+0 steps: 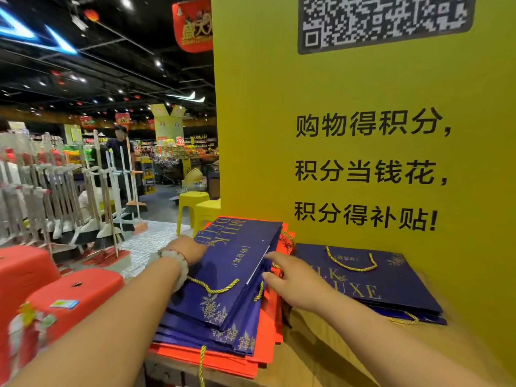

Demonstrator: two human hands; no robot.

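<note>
A stack of flat navy gift bags (223, 291) with gold print and gold cord handles lies on red bags (212, 361) on a wooden counter (335, 356). My left hand (190, 248), with a pale bead bracelet on the wrist, holds the top bag's far left edge, its fingers hidden under the bag. My right hand (290, 277) touches the stack's right edge with index finger and thumb spread. To the right, a second small pile of navy bags (391, 286) lies flat against the yellow wall.
A yellow sign wall (363, 163) with black writing stands right behind the counter. Red plastic stools (55, 291) are at the left, yellow stools (195, 208) beyond the stack, racks of brooms (69, 196) on the left, and a person (120, 146) stands far down the aisle.
</note>
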